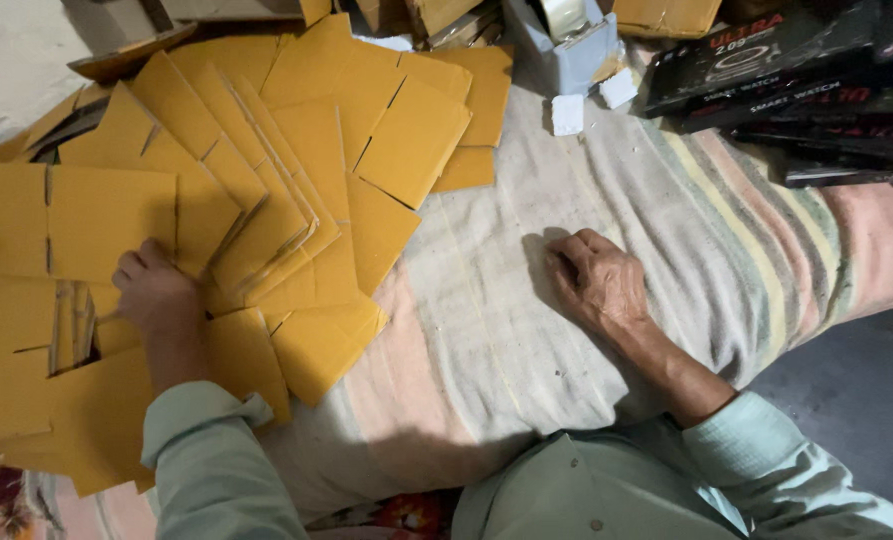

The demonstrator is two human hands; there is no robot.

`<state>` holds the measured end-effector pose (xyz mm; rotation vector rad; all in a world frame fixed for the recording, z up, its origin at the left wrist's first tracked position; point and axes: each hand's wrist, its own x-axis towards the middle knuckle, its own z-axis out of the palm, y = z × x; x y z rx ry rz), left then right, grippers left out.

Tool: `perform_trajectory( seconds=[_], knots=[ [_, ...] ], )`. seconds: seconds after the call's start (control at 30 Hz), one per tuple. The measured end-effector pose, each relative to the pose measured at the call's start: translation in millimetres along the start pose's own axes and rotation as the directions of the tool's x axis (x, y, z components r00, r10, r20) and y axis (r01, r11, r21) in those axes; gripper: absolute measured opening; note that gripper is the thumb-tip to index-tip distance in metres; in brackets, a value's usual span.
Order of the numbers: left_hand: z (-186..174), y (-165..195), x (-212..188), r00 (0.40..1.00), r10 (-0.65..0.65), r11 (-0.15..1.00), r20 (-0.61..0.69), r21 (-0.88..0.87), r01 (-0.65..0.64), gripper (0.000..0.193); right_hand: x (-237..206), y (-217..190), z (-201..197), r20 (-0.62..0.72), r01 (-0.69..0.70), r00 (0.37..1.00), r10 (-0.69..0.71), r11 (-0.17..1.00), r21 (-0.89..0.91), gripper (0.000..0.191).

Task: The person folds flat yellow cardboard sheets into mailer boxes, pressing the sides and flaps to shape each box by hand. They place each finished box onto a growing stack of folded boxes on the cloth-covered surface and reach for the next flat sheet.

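Striped cloth (666, 230), pale with faded pink, green and yellow bands, covers the work surface seen from above and serves as the landmark for everything else. Over the cloth's left half lies a loose heap of yellow cardboard blanks (296, 180), flat die-cut sheets with slits, fanned and overlapping, probably so single sheets can be slid free; too many overlap to count, certainly more than a dozen. At the far left edge of the heap, the left hand (156, 295) rests on the sheets with its fingers curled over the lower edge of one flat blank (86, 220), apparently gripping it, though the fingertips are hidden beneath the card. That blank lies on top of the heap, well left of the bare cloth.

On the open middle of the cloth, right of the heap, the right hand (596, 280) rests empty, fingers drawn together and bent under, knuckles up, pressing lightly into the fabric, seemingly as a brace.

Beyond the cloth's far edge stands a grey tape dispenser (566, 45), with two small white blocks (568, 113) just in front of it on the cloth. At the cloth's far right corner sits a stack of black product boxes (796, 90), at least four, lying flat. Both sleeves are pale green.
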<state>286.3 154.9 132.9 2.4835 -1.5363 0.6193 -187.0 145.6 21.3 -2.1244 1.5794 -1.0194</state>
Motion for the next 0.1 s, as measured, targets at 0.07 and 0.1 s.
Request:
perform_trajectory(
  seconds=[0.07, 0.1],
  knots=[
    [3, -5, 5, 0.999, -0.011, 0.997, -0.038, 0.074, 0.014, 0.041, 1, -3, 1, -0.016, 0.037, 0.999, -0.037, 0.999, -0.011, 0.017],
    [5, -5, 12, 0.995, -0.095, 0.995, -0.001, 0.010, 0.095, 0.054, 3, -4, -1, -0.029, 0.054, 0.998, -0.055, 0.998, -0.017, 0.017]
  ],
)
